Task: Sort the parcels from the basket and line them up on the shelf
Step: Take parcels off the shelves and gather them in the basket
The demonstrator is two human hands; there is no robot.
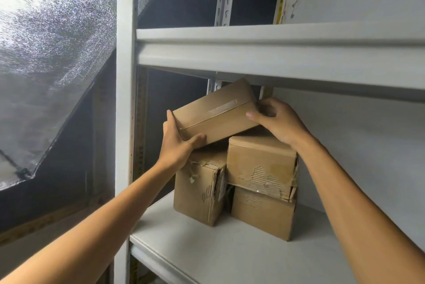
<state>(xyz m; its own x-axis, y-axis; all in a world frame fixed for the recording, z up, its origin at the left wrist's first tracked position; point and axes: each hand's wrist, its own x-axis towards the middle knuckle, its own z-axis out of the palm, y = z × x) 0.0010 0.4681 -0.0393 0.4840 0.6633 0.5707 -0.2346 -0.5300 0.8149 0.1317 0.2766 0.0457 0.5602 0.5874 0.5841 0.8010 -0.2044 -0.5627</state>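
Both hands, left (178,143) & right (274,120), grasp tilted parcel (216,113) at 12 o'clock atop 3 boxes (259,168); uneven stack may tip it.

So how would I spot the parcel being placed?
Look at the grey metal shelf, lower board, where worn cardboard boxes stand. Above them is the held box, left hand and right hand gripping its ends. Only it sits tilted, with a tape strip along its centre seam.
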